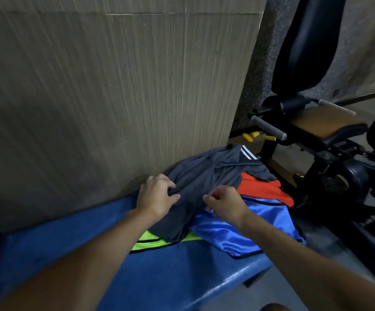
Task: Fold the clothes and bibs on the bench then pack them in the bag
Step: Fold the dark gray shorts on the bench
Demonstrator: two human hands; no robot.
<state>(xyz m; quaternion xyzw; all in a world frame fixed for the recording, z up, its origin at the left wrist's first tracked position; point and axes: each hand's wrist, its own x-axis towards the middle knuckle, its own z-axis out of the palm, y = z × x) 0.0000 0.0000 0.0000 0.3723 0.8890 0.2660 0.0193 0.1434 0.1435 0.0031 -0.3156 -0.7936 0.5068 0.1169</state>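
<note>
1. Chiefly, a wood-grain panel fills the upper left of the frame. It stands upright behind the bench, and the heap of clothes lies against its foot.
2. Blue bench, running from lower left to lower centre. It serves as the folding surface and carries all the clothing. No bag is in view.
3. Black exercise machine, right side of the frame, just beyond the heap; not part of the task.
4. Grey garment, centre, crumpled and uppermost on the heap. Being on top, it is judged to be the piece now being picked out for folding.
5. Blue bib, right of centre, shiny with dark trim, partly under the grey garment; unfolded.
6. Red garment, just above the blue bib, tucked beneath the grey cloth.
7. Green bib, lower centre; only an edge shows from under the grey garment.
8. Left hand, centre: thumb and fingers pinch a ridge of grey fabric, probably to lift it free.
9. Right hand, just beside it: fingers curled, seemingly nipping the same garment's near edge so the cloth can be spread between both hands.
10. Yellow pins, at the machine's base.
</note>
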